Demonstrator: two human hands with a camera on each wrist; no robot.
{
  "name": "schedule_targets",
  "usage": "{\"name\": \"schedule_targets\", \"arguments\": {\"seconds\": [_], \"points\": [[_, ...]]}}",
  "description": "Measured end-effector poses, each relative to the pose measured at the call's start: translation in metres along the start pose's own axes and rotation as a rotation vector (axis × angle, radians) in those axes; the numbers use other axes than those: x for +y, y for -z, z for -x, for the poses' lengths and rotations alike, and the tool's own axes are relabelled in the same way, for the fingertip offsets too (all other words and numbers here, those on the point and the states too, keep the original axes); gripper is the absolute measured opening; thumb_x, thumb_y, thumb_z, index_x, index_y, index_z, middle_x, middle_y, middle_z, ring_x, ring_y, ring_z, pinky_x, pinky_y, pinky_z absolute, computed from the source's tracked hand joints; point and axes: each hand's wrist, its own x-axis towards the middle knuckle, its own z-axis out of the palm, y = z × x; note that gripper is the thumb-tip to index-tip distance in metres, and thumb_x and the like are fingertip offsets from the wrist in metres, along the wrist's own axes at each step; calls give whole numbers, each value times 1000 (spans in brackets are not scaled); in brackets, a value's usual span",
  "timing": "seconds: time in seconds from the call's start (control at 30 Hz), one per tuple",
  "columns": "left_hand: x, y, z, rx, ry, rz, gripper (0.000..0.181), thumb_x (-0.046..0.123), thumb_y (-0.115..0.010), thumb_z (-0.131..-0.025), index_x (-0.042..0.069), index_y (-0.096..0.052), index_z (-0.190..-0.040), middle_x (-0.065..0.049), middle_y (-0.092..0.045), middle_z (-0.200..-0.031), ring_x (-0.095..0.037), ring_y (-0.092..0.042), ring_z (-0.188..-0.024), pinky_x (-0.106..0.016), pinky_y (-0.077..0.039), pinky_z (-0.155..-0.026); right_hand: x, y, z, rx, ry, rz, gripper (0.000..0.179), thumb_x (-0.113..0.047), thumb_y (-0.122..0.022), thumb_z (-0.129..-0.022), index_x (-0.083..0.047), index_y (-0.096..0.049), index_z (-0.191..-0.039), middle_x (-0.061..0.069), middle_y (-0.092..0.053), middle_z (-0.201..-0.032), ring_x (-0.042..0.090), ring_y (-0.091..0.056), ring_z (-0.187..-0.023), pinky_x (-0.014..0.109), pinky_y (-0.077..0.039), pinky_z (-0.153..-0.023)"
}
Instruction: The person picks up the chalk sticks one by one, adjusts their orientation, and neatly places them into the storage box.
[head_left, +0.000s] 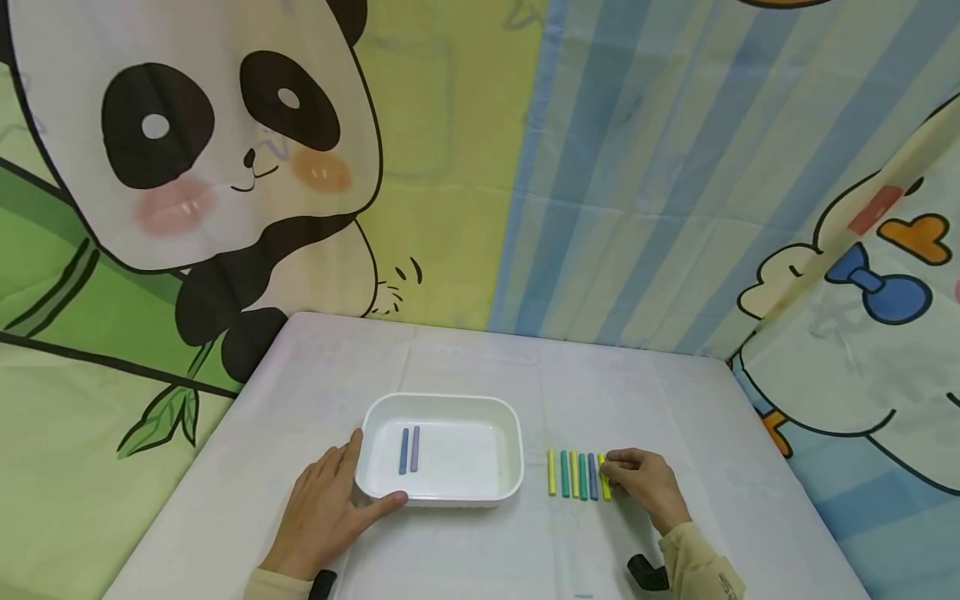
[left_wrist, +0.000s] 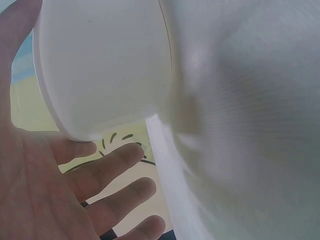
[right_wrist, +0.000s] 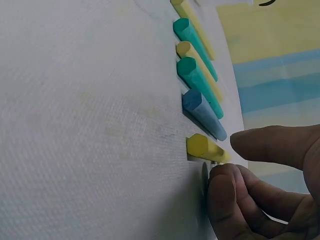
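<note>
My left hand (head_left: 318, 508) rests against the left end of a white tray (head_left: 480, 502), its thumb on the near rim. In the left wrist view the fingers are spread and the tray's underside shows. A blue chalk stick (head_left: 403, 451) and a purple chalk stick (head_left: 415, 449) lie side by side in the tray. Right of it, several yellow, green and blue chalk sticks lie in a row. My right hand (head_left: 647, 483) is around the far end of the rightmost yellow chalk stick (right_wrist: 202, 147); in the right wrist view the upper finger stands slightly off it, the curled fingers close below.
A white cloth covers the table (head_left: 450, 350). Behind it hang a panda-print curtain (head_left: 435, 167) and blue stripes; a bird-print cloth (head_left: 862, 358) hangs on the right. Black pieces (head_left: 647, 573) sit at both wrists.
</note>
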Motion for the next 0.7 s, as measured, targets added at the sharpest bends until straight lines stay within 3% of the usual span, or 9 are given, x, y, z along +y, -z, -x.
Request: {"name": "schedule_targets", "arguments": {"seconds": [0.7], "points": [[-1, -1, 0, 9, 2, -2, 124, 87, -62, -73, 0, -33, -156, -22, -55, -134, -39, -52, -123, -60, -39, -106, -2, -4, -6, 23, 56, 166, 32, -15, -77, -84, 3, -73, -111, 4, -72, -89, 15, -67, -70, 30, -56, -62]]}}
